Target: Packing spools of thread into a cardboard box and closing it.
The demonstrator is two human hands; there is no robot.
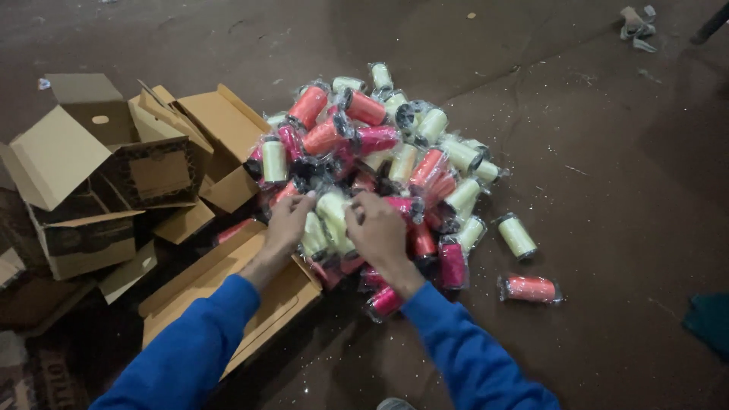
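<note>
two hands work the head view: left hand (pixel 287 222) and right hand (pixel 377 228) curl around a pale yellow plastic-wrapped thread spool (pixel 332 212) at the near edge of a heap of red, pink and yellow spools (pixel 380 144), beside open cardboard boxes (pixel 114 175). slick wrap could let it slip; neighbours may roll. fingertips are buried, so the grip is hard to judge.

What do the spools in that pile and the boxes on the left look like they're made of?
Spools: seemingly wound thread or cord in pink, orange-red and pale yellow, each in clear glossy plastic wrap, judging by the crinkled shine. Boxes: brown corrugated cardboard, matte, with folded open flaps. Both hands, left hand and right hand, rest on pale yellow spools.
</note>
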